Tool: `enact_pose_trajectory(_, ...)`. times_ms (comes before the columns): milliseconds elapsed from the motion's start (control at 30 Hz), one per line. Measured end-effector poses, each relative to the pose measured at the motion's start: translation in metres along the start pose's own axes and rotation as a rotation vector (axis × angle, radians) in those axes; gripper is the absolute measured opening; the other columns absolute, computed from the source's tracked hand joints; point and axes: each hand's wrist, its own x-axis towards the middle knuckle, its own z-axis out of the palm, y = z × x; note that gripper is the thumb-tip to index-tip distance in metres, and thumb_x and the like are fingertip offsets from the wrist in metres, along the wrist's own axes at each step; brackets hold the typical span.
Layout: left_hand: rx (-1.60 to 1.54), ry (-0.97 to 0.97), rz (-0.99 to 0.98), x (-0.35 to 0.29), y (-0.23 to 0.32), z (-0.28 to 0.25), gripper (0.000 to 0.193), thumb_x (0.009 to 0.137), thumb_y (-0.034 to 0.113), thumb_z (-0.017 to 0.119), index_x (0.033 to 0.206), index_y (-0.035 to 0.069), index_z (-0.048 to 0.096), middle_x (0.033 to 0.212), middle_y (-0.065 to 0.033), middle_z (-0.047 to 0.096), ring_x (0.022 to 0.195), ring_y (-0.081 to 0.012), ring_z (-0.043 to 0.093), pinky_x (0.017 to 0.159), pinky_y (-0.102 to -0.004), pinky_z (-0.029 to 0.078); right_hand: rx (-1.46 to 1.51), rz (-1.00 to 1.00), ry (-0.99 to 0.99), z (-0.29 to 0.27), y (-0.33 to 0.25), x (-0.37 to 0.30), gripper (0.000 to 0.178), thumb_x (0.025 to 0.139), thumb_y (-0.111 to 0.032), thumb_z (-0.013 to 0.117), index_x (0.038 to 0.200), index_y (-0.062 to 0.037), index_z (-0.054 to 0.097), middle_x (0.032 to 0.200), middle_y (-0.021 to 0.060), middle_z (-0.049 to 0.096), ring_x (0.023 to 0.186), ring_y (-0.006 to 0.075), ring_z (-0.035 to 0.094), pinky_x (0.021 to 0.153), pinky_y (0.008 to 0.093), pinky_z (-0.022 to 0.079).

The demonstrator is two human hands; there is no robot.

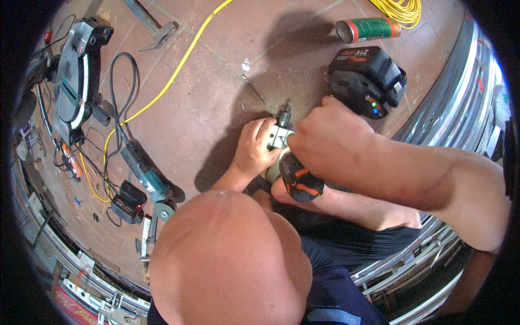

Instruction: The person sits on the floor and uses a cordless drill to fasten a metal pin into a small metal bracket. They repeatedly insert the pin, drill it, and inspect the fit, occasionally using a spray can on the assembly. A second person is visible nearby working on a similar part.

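My right hand (333,132) is wrapped round the grip of a black and orange cordless drill (302,181). The drill's large black battery (364,76) sits beyond my fist, with small lights lit. Just left of it, my left hand (253,146) is closed on a small whitish metal piece (278,137) with dark holes, held against the drill's front. A dark, chuck-like cylinder (283,115) sticks out past that piece; my hands hide how they join. On the floor beyond lies a thin drill bit or rod (253,88).
An angle grinder (145,173), another black battery (129,201) and a larger power tool (76,81) lie at left. A hammer (157,32) and a yellow cable (184,59) are farther off. A green and orange can (369,30) lies far right, near wrapped metal profiles (452,103).
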Motion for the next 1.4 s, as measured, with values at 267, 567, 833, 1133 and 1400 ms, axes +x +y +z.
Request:
enact_pose_trajectory(267, -0.005, 0.009, -0.004, -0.0004, -0.0003, 0.0003, 0.082, 0.073, 0.022, 0.102, 0.142, -0.001, 0.066, 0.132, -0.0198, 0.069, 0.121, -0.0434, 0.068, 0.108, -0.0538, 0.056, -0.008, -0.011, 0.016, 0.0023, 0.0005, -0.0025, 0.022, 0.098, -0.035, 0.073, 0.094, -0.0181, 0.086, 0.088, 0.007, 0.084, 0.088, 0.0278, 0.084, 0.085, 0.0424, 0.059)
enact_pose_trajectory(567, -0.018, -0.007, -0.015, -0.0004, -0.0004, -0.0003, 0.085, 0.069, 0.02, 0.102, 0.143, 0.0, 0.066, 0.131, -0.0188, 0.068, 0.123, -0.0424, 0.068, 0.109, -0.053, 0.056, -0.001, -0.017, 0.037, 0.0052, 0.0006, -0.0034, 0.017, 0.097, -0.032, 0.074, 0.093, -0.0201, 0.085, 0.089, 0.0062, 0.085, 0.089, 0.0271, 0.084, 0.086, 0.0426, 0.058)
enact_pose_trajectory(833, 0.0, 0.012, -0.004, 0.0006, 0.0001, -0.0012, 0.084, 0.07, 0.021, 0.102, 0.142, 0.0, 0.066, 0.131, -0.0181, 0.069, 0.12, -0.0421, 0.068, 0.106, -0.0524, 0.056, 0.009, 0.012, 0.033, 0.0039, -0.0003, -0.0025, 0.015, 0.096, -0.031, 0.076, 0.092, -0.0205, 0.086, 0.089, 0.0064, 0.085, 0.089, 0.0274, 0.084, 0.085, 0.0428, 0.058)
enact_pose_trajectory(1133, -0.016, 0.025, 0.001, 0.0005, -0.0021, 0.0014, 0.082, 0.07, 0.022, 0.102, 0.141, 0.0, 0.067, 0.132, -0.0186, 0.07, 0.12, -0.042, 0.069, 0.106, -0.0527, 0.056, -0.034, -0.008, 0.047, 0.0043, -0.0004, -0.0008, 0.015, 0.095, -0.031, 0.076, 0.092, -0.0199, 0.086, 0.089, 0.0047, 0.085, 0.089, 0.0264, 0.084, 0.086, 0.0424, 0.058)
enact_pose_trajectory(1400, 0.011, 0.036, 0.012, -0.0014, -0.0047, 0.0025, 0.083, 0.07, 0.023, 0.102, 0.141, 0.0, 0.067, 0.132, -0.019, 0.07, 0.12, -0.0431, 0.068, 0.106, -0.0538, 0.055, -0.071, -0.027, 0.006, -0.0007, -0.0047, 0.0, 0.017, 0.097, -0.031, 0.075, 0.093, -0.0197, 0.087, 0.091, 0.0041, 0.085, 0.09, 0.0269, 0.084, 0.086, 0.0422, 0.058)
